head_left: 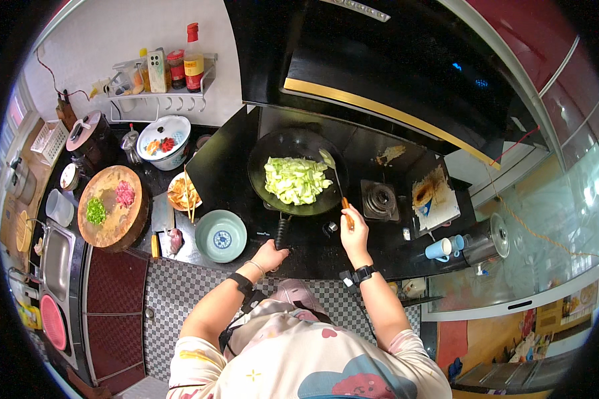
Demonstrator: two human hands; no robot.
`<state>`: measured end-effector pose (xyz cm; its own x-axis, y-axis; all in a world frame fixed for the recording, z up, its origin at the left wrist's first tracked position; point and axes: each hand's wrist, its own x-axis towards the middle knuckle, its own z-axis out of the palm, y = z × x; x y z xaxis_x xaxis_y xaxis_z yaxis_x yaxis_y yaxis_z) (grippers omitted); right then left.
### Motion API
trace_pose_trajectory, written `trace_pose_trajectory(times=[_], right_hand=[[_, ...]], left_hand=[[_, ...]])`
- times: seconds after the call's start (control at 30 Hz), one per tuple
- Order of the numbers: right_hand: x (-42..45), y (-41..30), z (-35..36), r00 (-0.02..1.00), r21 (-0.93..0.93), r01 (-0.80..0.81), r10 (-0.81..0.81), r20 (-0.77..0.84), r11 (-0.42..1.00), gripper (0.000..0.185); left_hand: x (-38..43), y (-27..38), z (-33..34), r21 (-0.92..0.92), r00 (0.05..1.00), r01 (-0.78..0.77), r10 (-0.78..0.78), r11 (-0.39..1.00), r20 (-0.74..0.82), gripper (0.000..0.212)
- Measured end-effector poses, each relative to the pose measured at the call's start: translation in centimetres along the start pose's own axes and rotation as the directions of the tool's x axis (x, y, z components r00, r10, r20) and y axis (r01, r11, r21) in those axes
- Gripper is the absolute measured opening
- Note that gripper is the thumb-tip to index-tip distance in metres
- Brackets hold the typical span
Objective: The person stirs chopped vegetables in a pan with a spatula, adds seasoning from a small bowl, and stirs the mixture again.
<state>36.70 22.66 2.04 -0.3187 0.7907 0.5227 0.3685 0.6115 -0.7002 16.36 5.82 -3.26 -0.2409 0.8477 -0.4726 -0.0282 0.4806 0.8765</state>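
A black wok [259, 169] on the stove holds a heap of chopped pale green vegetable [295, 180]. My right hand [354, 234] grips the wooden handle of a metal spatula [338, 182], whose head lies against the wok's right inner wall, beside the heap. At the wok's near side, my left hand [270, 257] is at the lower end of the black wok handle [281, 232]; whether its fingers close around the handle is hard to tell. An empty celadon bowl [221, 236] with a blue centre pattern sits left of that handle.
Left stand a round wooden chopping board [111, 207] with minced meat [125, 194] and chopped green pieces [96, 211], a plate of food [182, 193] with chopsticks, a cleaver [162, 214] and a lidded enamel pot [163, 142]. A second burner [380, 199] and blue mugs [437, 248] are right. The range hood [389, 109] overhangs.
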Motion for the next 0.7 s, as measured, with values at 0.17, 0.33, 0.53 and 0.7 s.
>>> trace_pose_trajectory(times=[0.17,0.33,0.53,0.7], right_hand=[[-1.8,0.4,0.9,0.966,0.201,-0.245,0.256,-0.028,0.949,0.018],[-3.0,-0.5,1.8,0.997,0.090,-0.069,0.066,0.027,0.994,0.018],[-3.0,-2.9,-1.0,0.978,0.029,0.094,-0.097,0.186,0.995,0.020],[0.3,-3.8,-3.4,0.981,-0.144,0.170,-0.153,0.119,0.975,0.020]], left_hand=[[-0.9,1.1,0.0,0.041,0.999,0.019,-0.018,0.999,-0.043,0.027],[-0.9,1.3,0.1,0.029,0.999,0.040,-0.040,0.999,-0.031,0.028],[-0.7,1.1,0.4,0.052,1.000,0.028,-0.028,0.998,-0.015,0.034],[-0.5,0.8,0.5,0.053,1.000,0.010,-0.009,0.999,-0.016,0.032]])
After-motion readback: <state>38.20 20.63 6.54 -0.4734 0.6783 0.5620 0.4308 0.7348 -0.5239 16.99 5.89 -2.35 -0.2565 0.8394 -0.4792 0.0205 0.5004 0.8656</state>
